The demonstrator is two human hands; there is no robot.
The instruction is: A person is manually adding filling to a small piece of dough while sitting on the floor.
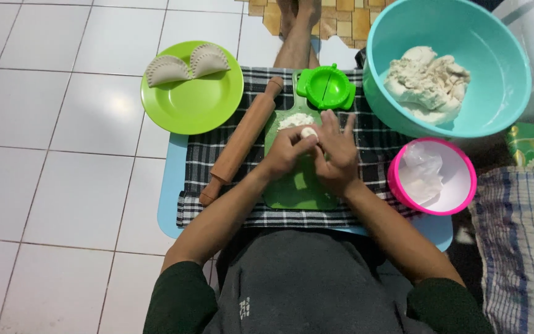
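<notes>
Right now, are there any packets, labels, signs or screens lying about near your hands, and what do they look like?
Shiny packet: far right edge, beside the teal bowl; crinkled, green and gold with a bit of pink.
Clear plastic bag: inside the pink tub, right of the hands; crumpled, see-through, whitish.
Small white mark: on the grey shirt, bottom centre; too small to make out.
No signs or screens.

White tiled floor (63, 185), blue mat (171, 185)

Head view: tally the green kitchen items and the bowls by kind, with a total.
Round green plastic plate: 1
Green plastic cutting board: 1
Green hinged dumpling press: 1
Teal plastic bowl of dough: 1
Pink-rimmed round bowl: 1
Total: 5
</notes>
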